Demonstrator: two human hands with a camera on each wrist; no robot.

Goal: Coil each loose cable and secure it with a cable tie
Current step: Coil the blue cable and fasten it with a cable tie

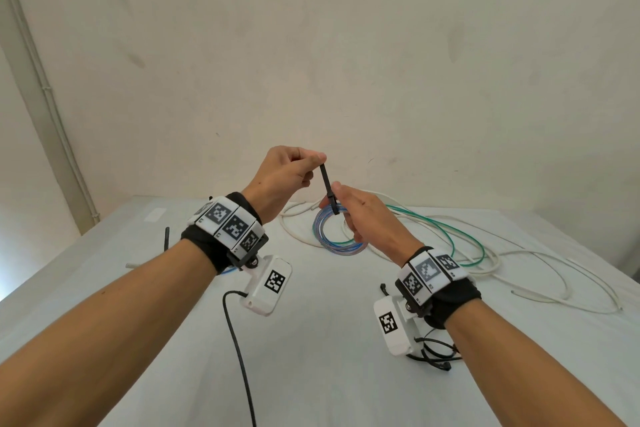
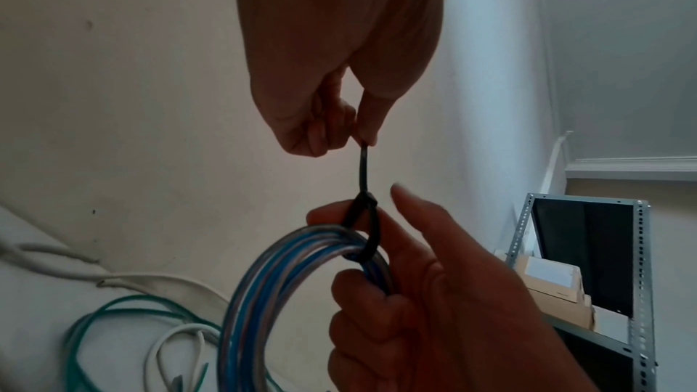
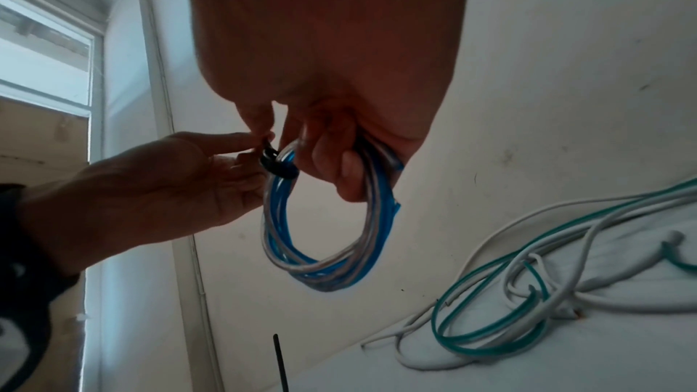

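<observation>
A coil of blue and clear cable point(image 1: 335, 236) hangs above the white table point(image 1: 318, 350). My right hand point(image 1: 337, 201) grips its top, fingers curled through the loop. A black cable tie point(image 1: 328, 185) is looped round the coil, its head by my right thumb. My left hand point(image 1: 317, 163) pinches the tie's tail and holds it up and to the left. In the left wrist view the tie point(image 2: 364, 172) runs from my left hand point(image 2: 362, 139) down to the coil point(image 2: 279, 276) in my right hand point(image 2: 433, 279). The right wrist view shows the coil point(image 3: 324, 267) and the tie point(image 3: 279, 164).
Loose white cables point(image 1: 491, 260) and a green cable point(image 1: 446, 236) lie tangled on the table's right and far side. A spare black tie point(image 1: 167, 236) lies at the left. The wall stands just behind the table. A metal shelf point(image 2: 639, 279) stands off to the right.
</observation>
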